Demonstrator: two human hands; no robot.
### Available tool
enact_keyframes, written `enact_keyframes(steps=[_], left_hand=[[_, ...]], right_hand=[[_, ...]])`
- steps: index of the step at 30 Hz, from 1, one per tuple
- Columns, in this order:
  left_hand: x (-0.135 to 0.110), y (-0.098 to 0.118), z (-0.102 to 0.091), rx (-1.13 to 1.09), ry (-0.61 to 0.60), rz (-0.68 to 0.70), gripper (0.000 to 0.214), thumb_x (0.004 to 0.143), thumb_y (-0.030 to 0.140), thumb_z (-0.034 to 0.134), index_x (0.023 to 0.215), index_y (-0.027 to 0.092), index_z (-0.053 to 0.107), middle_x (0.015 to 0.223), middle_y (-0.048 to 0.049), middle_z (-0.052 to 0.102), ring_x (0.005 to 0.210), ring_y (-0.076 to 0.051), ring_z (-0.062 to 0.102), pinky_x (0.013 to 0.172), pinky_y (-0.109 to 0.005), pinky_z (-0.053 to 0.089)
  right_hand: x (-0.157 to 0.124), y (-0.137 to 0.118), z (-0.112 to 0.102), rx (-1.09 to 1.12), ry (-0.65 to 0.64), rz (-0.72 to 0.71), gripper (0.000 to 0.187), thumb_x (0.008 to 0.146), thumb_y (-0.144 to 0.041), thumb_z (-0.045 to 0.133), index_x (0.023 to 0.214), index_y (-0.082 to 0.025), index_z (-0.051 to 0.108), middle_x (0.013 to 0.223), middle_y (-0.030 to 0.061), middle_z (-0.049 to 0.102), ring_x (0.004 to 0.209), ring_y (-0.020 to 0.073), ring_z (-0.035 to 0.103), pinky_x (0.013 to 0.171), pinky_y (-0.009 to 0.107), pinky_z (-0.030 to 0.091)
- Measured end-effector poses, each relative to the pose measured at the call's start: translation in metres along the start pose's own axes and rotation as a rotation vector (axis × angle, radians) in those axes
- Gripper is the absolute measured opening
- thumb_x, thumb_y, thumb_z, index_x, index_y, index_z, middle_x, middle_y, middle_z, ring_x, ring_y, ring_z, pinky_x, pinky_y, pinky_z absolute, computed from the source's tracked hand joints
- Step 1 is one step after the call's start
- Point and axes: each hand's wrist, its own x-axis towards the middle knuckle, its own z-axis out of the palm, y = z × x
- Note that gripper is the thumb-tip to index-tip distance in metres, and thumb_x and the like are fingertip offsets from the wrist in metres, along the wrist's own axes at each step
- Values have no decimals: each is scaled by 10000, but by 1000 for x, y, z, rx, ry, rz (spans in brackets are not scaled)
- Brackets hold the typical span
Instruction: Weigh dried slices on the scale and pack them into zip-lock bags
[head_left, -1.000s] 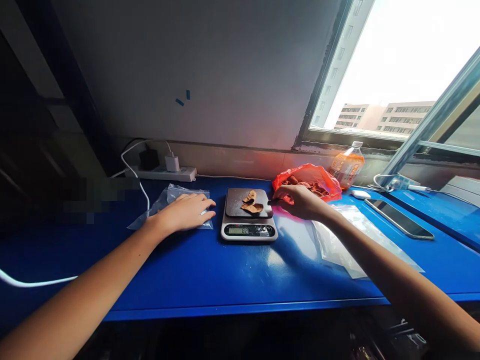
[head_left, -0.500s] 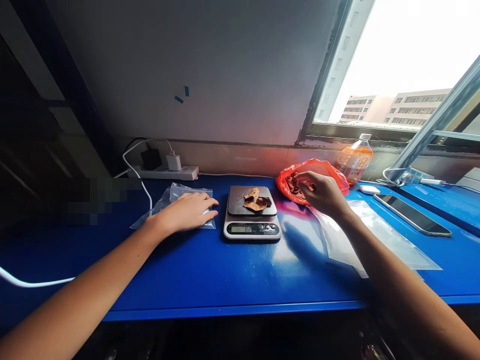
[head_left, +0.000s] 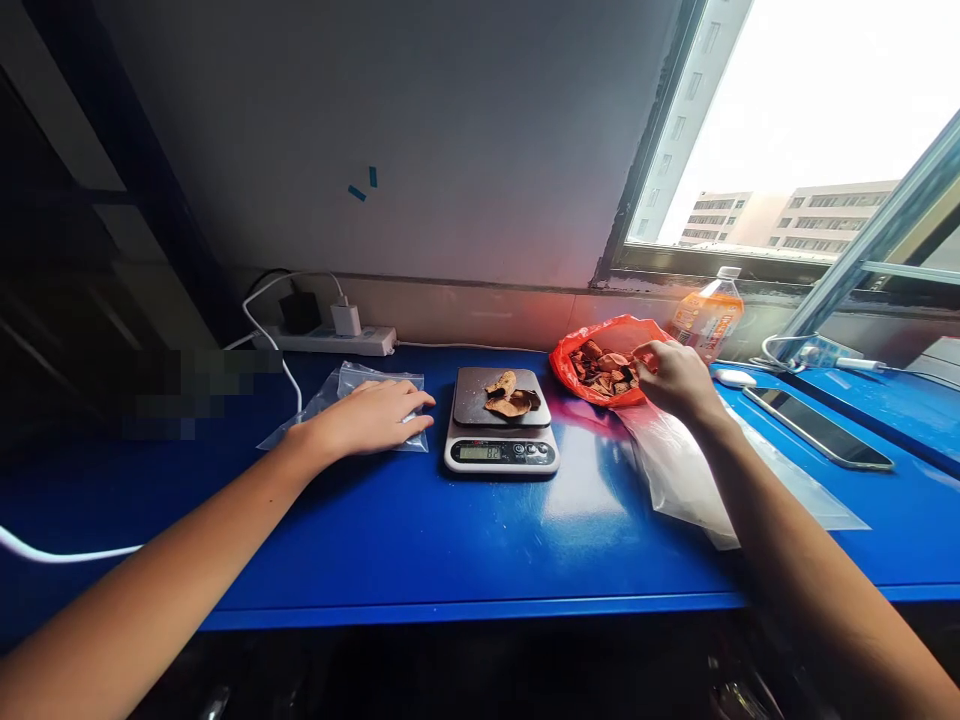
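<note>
1. Left hand (head_left: 379,415): placed palm down on a clear bag (head_left: 319,405), fingers loosely extended and slightly apart; not closed around anything
2. Right hand (head_left: 679,380): placed at the right rim of the red bag (head_left: 562,372), fingers bent, thumb and forefinger drawn narrow; whether a piece is pinched between them cannot be told
3. Scale (head_left: 466,440): stands level on the blue table (head_left: 375,570), between the two hands, touching neither; its display (head_left: 480,454) is lit and shows small digits
4. Dried pieces (head_left: 510,404): lie in a small overlapping group on the metal plate (head_left: 469,395) of the scale, light tan with one darker part at the right
5. Brown pieces (head_left: 609,375): heaped inside the red bag, which stands open, right of the scale and toward the wall
6. Plastic sheets (head_left: 679,490): lie flat on the table, partly beneath the right forearm
7. Bottle (head_left: 705,315): upright behind the right part of the red bag, orange contents
8. Phone (head_left: 821,430): flat on the table, right of the plastic sheets, near a small white case (head_left: 735,378)
9. Power strip (head_left: 330,342): along the wall behind the left hand, with a white plug (head_left: 345,320) fitted
</note>
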Motion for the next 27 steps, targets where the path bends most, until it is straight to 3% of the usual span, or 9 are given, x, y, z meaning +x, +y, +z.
enact_keyframes(steps=[3,5,12,19,24,27], left_hand=[[1,-1,-1,-9,-4,3,584,903,513,308,1352,209,526,1365,-110,547,1262,-299,489,1057,-447,355],[1,-2,0,-6,-10,5,584,905,512,308,1356,208,521,1368,-113,542,1260,-293,490,1057,-439,357],[2,-4,1,7,-15,3,586,906,520,304,1363,218,513,1364,-114,543,1258,-294,487,1059,-441,353],[1,-3,2,8,-4,-9,575,905,515,311,1358,228,519,1366,-105,544,1257,-293,489,1061,-443,352],[-1,-1,0,8,-8,-8,572,903,504,315,1356,222,524,1367,-107,544,1251,-303,494,1054,-457,358],[-3,-2,-2,-11,-26,0,580,897,515,329,1358,221,522,1372,-106,539,1252,-304,493,1060,-452,356]], right_hand=[[2,10,13,-158,-192,-65,304,830,-249,455,975,-128,693,977,163,689,920,268,615,826,378,441],[3,13,19,-188,-255,-76,318,835,-271,447,978,-127,691,1001,164,691,910,266,623,771,358,447],[6,18,21,-147,-187,12,337,808,-345,530,1028,-124,657,1001,156,700,883,255,640,692,322,437],[4,23,24,-60,-105,84,255,811,-323,528,940,-149,663,947,128,709,835,245,641,660,321,427],[4,3,8,62,-50,-12,228,833,-347,518,847,-171,663,863,101,706,798,223,636,667,312,440],[-5,-9,-13,182,-177,-117,184,822,-309,524,854,-200,669,858,68,709,767,203,635,640,291,453]])
